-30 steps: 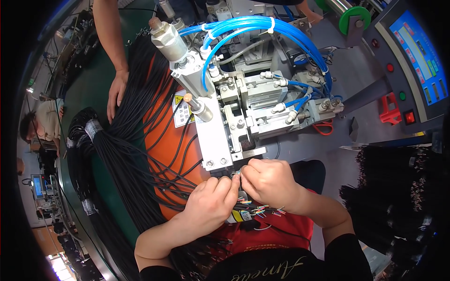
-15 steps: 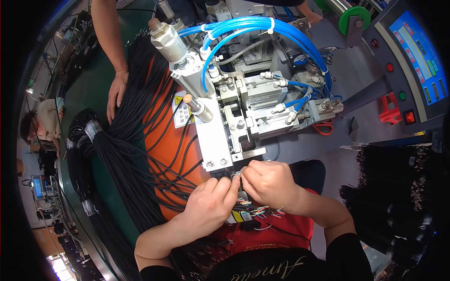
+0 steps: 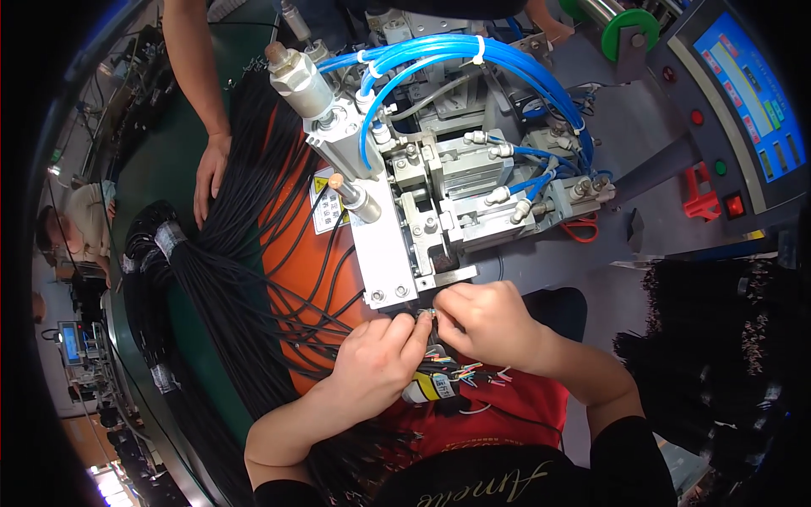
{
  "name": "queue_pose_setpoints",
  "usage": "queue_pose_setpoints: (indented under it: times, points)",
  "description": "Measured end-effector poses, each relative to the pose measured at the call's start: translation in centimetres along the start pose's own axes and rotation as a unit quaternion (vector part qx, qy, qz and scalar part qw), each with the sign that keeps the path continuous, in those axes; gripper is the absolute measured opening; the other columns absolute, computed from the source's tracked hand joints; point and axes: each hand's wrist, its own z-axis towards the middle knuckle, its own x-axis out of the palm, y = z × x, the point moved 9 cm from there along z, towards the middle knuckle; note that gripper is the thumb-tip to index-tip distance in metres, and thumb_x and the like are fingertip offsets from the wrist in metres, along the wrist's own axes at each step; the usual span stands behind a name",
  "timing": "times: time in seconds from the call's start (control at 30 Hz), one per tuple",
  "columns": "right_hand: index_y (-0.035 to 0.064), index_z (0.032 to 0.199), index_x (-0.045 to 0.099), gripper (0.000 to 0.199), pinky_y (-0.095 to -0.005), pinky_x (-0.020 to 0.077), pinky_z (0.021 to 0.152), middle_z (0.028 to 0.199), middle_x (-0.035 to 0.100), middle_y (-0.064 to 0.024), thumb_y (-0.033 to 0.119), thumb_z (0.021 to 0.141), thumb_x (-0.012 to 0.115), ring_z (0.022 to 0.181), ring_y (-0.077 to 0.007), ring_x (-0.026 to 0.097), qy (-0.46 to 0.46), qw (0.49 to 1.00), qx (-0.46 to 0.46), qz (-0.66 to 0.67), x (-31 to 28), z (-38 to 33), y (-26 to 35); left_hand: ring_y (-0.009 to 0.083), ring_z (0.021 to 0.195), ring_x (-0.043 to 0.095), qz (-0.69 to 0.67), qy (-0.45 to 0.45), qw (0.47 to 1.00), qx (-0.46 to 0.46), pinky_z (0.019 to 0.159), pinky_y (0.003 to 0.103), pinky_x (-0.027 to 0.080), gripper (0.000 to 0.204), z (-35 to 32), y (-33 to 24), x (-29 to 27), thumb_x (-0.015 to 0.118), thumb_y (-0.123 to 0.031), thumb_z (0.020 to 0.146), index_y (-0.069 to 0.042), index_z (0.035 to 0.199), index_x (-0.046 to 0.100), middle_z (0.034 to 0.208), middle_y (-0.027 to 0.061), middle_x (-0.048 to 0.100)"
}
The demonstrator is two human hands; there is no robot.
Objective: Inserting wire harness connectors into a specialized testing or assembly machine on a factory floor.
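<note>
My left hand point(image 3: 378, 359) and my right hand point(image 3: 492, 323) meet at the lower edge of a metal press machine point(image 3: 384, 253). Both are closed in a pinch, fingertips almost touching. Between them show the small pale ends of thin wires point(image 3: 428, 313); the fingers hide most of these. Just below the hands lie several black cables with stripped, multicoloured wire ends point(image 3: 466, 372). They rest by a yellow-and-black labelled piece point(image 3: 434, 387), over red cloth point(image 3: 507, 414).
Bundled black cables point(image 3: 224, 291) spread across an orange surface point(image 3: 291, 245) and green table point(image 3: 196, 334) at left. Another person's hand point(image 3: 211, 177) rests on them. Blue air hoses point(image 3: 473, 51) arch over the machine. A control screen point(image 3: 748, 93) stands right, above hanging cable bundles point(image 3: 710, 355).
My fingertips have shifted slightly around the wire ends, still pinched together. The whole view has moved a little; the other person's hand stays on the cables.
</note>
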Motion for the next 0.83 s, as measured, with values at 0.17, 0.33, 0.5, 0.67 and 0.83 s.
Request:
queue_pose_setpoints:
  times: [0.17,0.33,0.5,0.67,0.83]
  points:
    - [0.003,0.077,0.063,0.005,-0.0322,0.0468,0.047,0.061,0.059,-0.0094,0.007,0.075,0.066,0.052,-0.0232,0.06,0.01,0.99,0.073,0.119,0.4,-0.7,-1.5,0.0222,0.075,0.053,-0.03,-0.002,0.999,-0.032,0.067,0.034,0.044,0.045,0.0,0.4,-0.4,0.059,-0.007,0.071,-0.003,0.115,0.059,0.09,0.0068,0.052]
    - [0.0021,0.076,0.063,0.007,-0.0305,0.0466,0.048,0.061,0.06,-0.0097,0.008,0.076,0.066,0.052,-0.0217,0.061,-0.016,0.989,0.078,0.124,0.3,-1.1,-2.0,0.0252,0.076,0.054,-0.108,-0.066,0.991,-0.048,0.065,0.034,0.042,0.047,-2.1,2.2,-0.9,0.063,-0.002,0.065,-0.005,0.111,0.062,0.091,0.0074,0.053]
    - [0.0044,0.073,0.061,0.01,-0.0375,0.0476,0.05,0.06,0.059,-0.0085,0.013,0.077,0.065,0.055,-0.0278,0.06,-0.01,0.978,0.124,0.167,0.7,-1.7,-3.1,0.0267,0.079,0.056,-0.041,-0.088,0.99,-0.101,0.066,0.037,0.041,0.046,-3.4,3.0,-1.3,0.066,0.0,0.06,-0.005,0.105,0.063,0.092,0.0081,0.056]
    - [0.0046,0.077,0.063,0.013,-0.0363,0.0477,0.05,0.061,0.06,-0.0085,0.017,0.08,0.067,0.055,-0.0262,0.061,-0.033,0.973,0.148,0.176,0.0,-2.5,-3.2,0.0278,0.081,0.055,-0.109,-0.065,0.988,-0.085,0.066,0.038,0.041,0.045,-3.8,2.9,-0.8,0.07,-0.004,0.059,-0.006,0.104,0.063,0.092,0.0099,0.058]
    - [0.0074,0.097,0.067,0.017,-0.0352,0.0478,0.05,0.076,0.069,-0.005,0.019,0.085,0.067,0.056,-0.0182,0.064,0.014,0.91,0.135,0.391,1.7,-3.0,-1.6,0.0281,0.093,0.057,-0.214,0.071,0.968,-0.112,0.074,0.04,0.041,0.043,-6.0,2.7,2.2,0.075,-0.012,0.067,-0.008,0.108,0.063,0.097,0.0125,0.06]
